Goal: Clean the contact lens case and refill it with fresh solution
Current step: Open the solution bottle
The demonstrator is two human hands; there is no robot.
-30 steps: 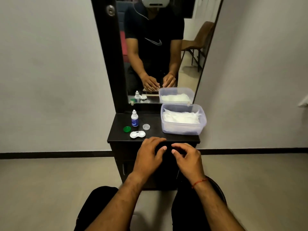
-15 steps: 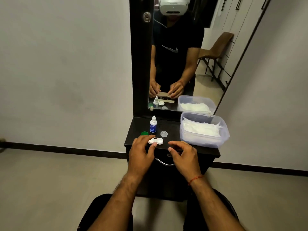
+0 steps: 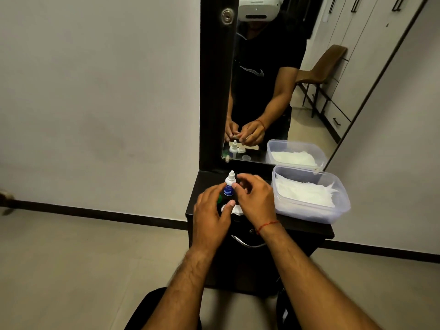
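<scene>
Grey walls stand behind the small black table (image 3: 307, 228) in the middle of the frame. My left hand (image 3: 210, 216) is half open, thumb touching the flat white plastic lens case (image 3: 235, 209), which lies sideways. Just above stands the little white and blue bottle (image 3: 229, 186). My right hand (image 3: 258, 202) is open and empty, nearest the bottle.

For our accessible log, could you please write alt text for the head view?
Both bare hands, left hand and right hand, reach over a small black dresser toward a solution bottle and white lens case; a tub of tissues sits right.
</scene>
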